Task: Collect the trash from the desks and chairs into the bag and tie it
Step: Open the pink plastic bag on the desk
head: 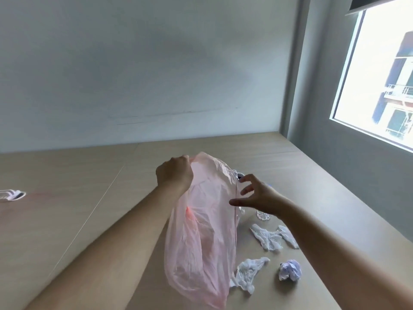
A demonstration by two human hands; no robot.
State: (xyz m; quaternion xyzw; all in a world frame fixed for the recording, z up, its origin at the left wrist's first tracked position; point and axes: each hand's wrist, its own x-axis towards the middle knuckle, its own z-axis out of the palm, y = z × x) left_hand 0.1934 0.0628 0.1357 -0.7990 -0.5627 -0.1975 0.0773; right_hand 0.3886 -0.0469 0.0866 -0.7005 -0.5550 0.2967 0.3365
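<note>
A thin pink plastic bag (201, 231) hangs over the wooden desk (89, 220), held up by its top rim. My left hand (175, 173) is closed on that rim. My right hand (257, 196) hovers just right of the bag's edge with fingers spread, holding nothing. On the desk to the right lie crumpled white tissues (268, 239), a second tissue (248, 272) near the bag's bottom, and a balled white paper (290, 270). A clear plastic piece (263, 215) sits under my right wrist. A dark object behind the bag is mostly hidden.
A white object (12, 195) lies at the far left edge of the desk. The desk meets a pale wall at the back and a grey wall with a window (380, 74) on the right.
</note>
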